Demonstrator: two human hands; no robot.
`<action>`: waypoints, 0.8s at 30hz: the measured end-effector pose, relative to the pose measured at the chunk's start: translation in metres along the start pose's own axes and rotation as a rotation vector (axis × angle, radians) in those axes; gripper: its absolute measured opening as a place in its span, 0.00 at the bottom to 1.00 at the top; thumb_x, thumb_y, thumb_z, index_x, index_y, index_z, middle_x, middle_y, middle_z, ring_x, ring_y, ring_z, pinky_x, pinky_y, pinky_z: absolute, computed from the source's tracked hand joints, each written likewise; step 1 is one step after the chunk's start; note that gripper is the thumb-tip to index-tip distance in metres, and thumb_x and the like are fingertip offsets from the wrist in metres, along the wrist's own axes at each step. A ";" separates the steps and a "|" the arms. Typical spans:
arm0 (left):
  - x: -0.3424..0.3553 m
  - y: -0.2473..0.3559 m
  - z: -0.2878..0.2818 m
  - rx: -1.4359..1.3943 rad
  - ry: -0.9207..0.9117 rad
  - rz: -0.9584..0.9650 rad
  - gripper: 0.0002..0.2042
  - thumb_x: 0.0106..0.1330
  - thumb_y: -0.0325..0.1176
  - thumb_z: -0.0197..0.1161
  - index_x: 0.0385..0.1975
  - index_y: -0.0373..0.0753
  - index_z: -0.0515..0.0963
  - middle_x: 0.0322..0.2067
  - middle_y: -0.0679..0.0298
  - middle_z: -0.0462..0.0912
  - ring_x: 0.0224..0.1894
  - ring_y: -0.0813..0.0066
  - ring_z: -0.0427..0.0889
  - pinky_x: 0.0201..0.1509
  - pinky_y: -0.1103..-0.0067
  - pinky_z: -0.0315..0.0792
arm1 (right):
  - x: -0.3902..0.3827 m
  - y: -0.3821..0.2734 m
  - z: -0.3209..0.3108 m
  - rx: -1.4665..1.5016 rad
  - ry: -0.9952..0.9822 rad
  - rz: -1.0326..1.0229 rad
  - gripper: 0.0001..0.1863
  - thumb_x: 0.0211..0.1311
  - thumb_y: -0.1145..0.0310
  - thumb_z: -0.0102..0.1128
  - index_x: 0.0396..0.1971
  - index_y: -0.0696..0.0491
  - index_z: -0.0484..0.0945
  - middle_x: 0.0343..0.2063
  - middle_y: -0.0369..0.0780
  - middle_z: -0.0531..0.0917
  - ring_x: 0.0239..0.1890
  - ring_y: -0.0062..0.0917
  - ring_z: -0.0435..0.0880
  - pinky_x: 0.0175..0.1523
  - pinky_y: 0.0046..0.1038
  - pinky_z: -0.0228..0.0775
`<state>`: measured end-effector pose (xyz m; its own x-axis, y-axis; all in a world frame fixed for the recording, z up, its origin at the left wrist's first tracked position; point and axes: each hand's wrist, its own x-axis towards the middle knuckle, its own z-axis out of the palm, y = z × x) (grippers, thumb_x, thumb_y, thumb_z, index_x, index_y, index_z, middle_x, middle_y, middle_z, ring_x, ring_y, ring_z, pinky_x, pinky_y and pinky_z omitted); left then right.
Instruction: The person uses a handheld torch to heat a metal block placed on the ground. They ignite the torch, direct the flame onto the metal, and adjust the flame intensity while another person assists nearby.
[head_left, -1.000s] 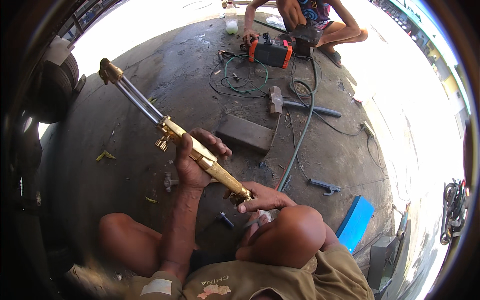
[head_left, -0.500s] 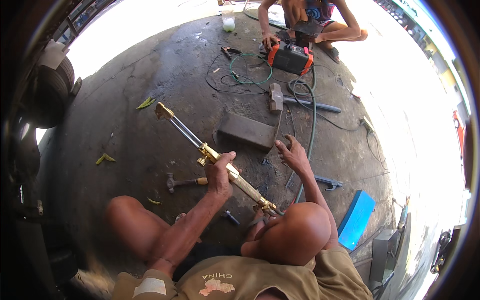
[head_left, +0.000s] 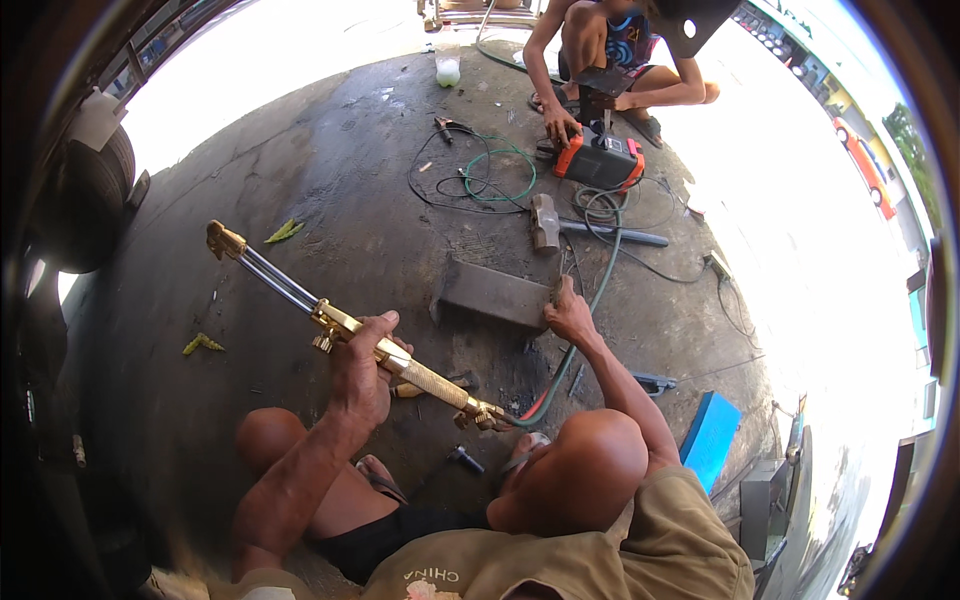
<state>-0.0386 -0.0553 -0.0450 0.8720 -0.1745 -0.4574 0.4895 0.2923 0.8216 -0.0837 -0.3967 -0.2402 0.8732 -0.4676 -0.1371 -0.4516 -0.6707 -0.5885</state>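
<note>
My left hand (head_left: 362, 375) is wrapped round the body of a brass cutting torch (head_left: 430, 382). The torch slants over the ground, its head at the upper left and its valve end near my knees. Red and green hoses (head_left: 545, 402) run from that end. My right hand (head_left: 570, 315) is closed on the near right corner of a bent steel piece (head_left: 490, 292) lying on the ground; its fingertips are partly hidden. Beneath the torch, a hammer's wooden handle (head_left: 406, 391) shows in part. A bolt (head_left: 466, 459) lies between my feet.
A sledgehammer (head_left: 545, 225) lies beyond the steel piece. Further off, a person crouches with a hand on an orange and black welding machine (head_left: 600, 160). Loose cables (head_left: 500, 170) coil nearby. A blue box (head_left: 711, 440) and a grey metal box (head_left: 764, 508) are at my right.
My left hand has drawn the torch left and lower. My right hand has come down onto the steel piece's corner and closed. The other person's welding machine has shifted slightly in view.
</note>
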 end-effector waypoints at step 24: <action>0.012 -0.019 -0.021 -0.212 -0.009 -0.146 0.09 0.62 0.34 0.70 0.30 0.46 0.73 0.26 0.69 0.74 0.29 0.77 0.78 0.45 0.71 0.78 | 0.194 -0.148 -0.164 0.500 -0.066 0.133 0.26 0.66 0.56 0.66 0.56 0.48 0.65 0.42 0.38 0.78 0.34 0.28 0.83 0.41 0.32 0.79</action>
<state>-0.0377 -0.0431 -0.0733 0.7924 -0.2372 -0.5620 0.6019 0.4541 0.6569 0.1227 -0.4831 -0.0490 0.8312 -0.4819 -0.2772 -0.4310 -0.2437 -0.8688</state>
